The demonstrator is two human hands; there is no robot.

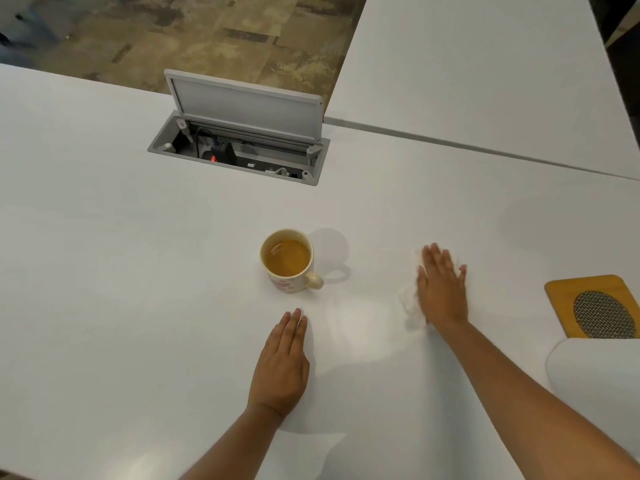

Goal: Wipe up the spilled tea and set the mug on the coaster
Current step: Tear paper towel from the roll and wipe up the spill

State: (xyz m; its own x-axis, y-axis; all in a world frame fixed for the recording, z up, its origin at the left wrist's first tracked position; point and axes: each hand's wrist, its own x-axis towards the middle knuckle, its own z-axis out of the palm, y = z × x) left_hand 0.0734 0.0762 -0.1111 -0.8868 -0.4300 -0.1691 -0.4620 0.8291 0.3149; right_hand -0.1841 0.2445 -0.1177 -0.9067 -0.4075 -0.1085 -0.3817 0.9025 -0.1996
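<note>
Cream ceramic mug with pink print (290, 262), near-full of amber tea, on white table (121, 271). Right hand (441, 289) flat, pressing crumpled white tissue (410, 304). Left hand (282, 362) flat on table. Square wooden coaster with mesh inset (597, 306) far right, apart from mug.

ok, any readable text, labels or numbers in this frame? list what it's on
None readable.
Mug: pink pattern on its side, no letters made out.
Cable box in the table: small pale label on the black strip inside, too small to read.
Coaster: no text.
</note>
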